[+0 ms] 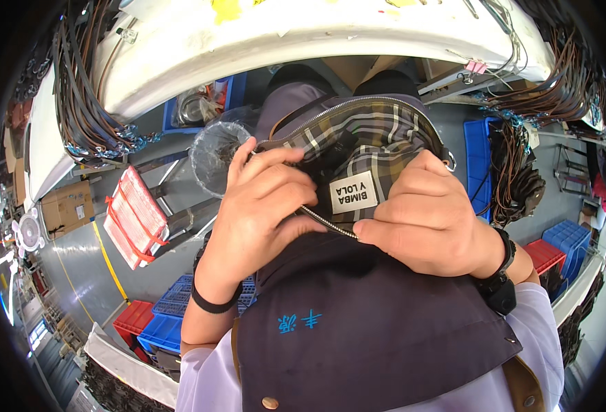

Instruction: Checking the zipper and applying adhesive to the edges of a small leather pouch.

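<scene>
A dark bag [389,161] lies open in my lap, its mouth edged by a metal zipper and its inside lined with olive, grey and white plaid. On the lining is a sewn white label [353,193] with dark print. My left hand [265,199] holds the near edge of the mouth, thumb on the outside and fingers curled over toward the inside. Further right, my right hand [427,223] pinches the same zipper edge between thumb and curled fingers. Between the two hands a short run of zipper teeth [330,225] shows. My right fingers hide part of the lining.
A white worktable [303,44] curves across the far side. Black straps [86,89] hang off its left end, more cords [557,99] off its right. A plastic-lined bin [214,161] and blue crate [477,165] flank my knees. Left stands a red-tied bundle [135,216].
</scene>
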`<state>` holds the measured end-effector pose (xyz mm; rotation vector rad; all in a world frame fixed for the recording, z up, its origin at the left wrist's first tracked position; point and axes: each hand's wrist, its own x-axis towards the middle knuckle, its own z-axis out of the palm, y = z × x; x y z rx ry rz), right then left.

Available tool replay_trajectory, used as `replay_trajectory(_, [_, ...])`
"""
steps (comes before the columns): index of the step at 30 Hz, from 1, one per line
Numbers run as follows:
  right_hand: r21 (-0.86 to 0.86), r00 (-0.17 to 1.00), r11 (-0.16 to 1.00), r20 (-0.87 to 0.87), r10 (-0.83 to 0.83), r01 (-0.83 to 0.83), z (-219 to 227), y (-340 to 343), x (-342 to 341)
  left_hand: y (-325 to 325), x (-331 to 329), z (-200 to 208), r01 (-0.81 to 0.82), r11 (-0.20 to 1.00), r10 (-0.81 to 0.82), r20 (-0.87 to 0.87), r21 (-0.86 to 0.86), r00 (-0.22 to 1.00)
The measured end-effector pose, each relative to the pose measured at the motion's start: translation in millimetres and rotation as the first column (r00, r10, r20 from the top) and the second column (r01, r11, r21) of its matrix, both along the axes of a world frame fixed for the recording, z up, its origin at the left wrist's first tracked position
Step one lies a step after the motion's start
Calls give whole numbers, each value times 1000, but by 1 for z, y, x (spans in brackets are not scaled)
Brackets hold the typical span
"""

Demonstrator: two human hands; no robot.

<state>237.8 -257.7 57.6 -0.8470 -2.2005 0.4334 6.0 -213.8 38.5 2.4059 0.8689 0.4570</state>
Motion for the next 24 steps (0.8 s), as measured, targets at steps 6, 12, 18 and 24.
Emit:
replay_trajectory(6, [-308, 999, 951, -44, -1, -12, 0, -5, 7, 6, -10, -20, -271, 954, 227, 288, 124, 930])
replay_trajectory(12, [-461, 982, 882, -189, 14, -102, 3, 3, 30, 23, -36, -63, -128, 891, 262, 265, -436, 928])
replay_trajectory(18, [-575, 968, 808, -250, -19, -133, -3, 4, 56, 45, 4, -61, -1, 875, 277, 497, -485, 822])
replay_trajectory(24, [-560, 953, 809, -302, 3, -180, 4, 5, 79, 65, 19, -40, 184, 907, -65, 304, -379, 950])
